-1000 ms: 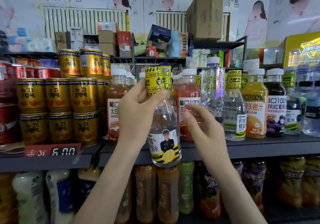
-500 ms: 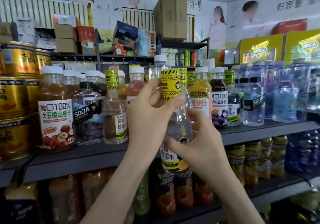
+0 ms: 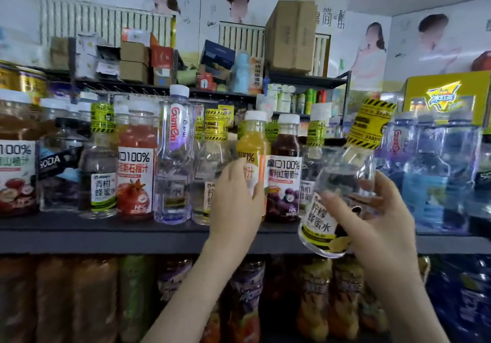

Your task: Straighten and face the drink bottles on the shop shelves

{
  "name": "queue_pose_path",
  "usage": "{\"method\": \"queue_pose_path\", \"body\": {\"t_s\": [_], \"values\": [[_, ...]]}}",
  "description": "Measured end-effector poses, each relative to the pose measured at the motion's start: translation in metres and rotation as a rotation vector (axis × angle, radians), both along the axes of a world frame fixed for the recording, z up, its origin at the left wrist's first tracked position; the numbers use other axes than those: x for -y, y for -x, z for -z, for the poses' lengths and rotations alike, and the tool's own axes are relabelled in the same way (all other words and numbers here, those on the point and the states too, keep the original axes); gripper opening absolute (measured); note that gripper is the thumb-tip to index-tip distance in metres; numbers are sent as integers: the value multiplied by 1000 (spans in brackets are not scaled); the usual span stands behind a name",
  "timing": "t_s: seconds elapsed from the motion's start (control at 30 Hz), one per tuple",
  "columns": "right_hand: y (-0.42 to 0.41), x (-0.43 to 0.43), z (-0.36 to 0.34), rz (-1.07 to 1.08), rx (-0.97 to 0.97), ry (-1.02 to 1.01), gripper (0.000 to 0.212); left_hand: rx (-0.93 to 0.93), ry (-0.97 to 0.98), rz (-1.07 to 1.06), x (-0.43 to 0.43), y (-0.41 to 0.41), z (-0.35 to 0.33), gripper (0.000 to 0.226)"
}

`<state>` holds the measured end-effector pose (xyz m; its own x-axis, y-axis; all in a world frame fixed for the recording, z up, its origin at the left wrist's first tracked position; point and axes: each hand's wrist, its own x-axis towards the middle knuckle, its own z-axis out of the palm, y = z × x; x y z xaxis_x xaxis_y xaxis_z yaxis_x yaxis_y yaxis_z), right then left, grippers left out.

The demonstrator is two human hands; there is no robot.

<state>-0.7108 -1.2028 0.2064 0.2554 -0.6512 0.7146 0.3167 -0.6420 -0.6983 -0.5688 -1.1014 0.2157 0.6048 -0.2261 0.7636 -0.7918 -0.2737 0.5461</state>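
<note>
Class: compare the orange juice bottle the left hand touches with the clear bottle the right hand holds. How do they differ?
The orange juice bottle stands upright on the shelf; the clear bottle is tilted, off the shelf. One has a plain white cap, the other a yellow-black wrap. One holds opaque orange liquid, the other clear. Both carry printed labels.

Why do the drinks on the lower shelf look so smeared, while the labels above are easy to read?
Head view: the lower-shelf bottles lie dim and blurred near the frame's bottom; the pomegranate juice bottle label reads sharply in brighter light; the tilted honey-water bottle in the right hand shows slight blur; the shelf edge bows a little, from the wide lens.
</note>
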Motion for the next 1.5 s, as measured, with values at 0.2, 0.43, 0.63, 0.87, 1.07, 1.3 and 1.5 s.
{"method": "queue_pose_path", "body": {"t_s": [0.2, 0.43, 0.63, 0.87, 1.07, 1.3, 1.5], "values": [[-3, 22, 4, -125, -46, -21, 77, -41, -65, -169, 23, 6, -2, 66], [-17, 22, 10, -170, -93, -16, 92, 221, 162, -400, -7, 2, -18, 48], [-41, -11, 17, -274, -77, -32, 95, -1, -9, -531, -59, -47, -8, 61], [-77, -65, 16, -269, -29, -71, 82, -54, -270, -510, -77, -65, -8, 64], [-91, -95, 16, -218, 74, -114, 68, -16, -270, -375, -90, -67, -11, 67], [-101, -115, 16, -184, 105, -43, 53, -15, -24, -129, -111, -62, -1, 53], [-136, -130, 16, -192, 2, 23, 75, -27, 175, -78, -157, -62, -5, 48]]}}
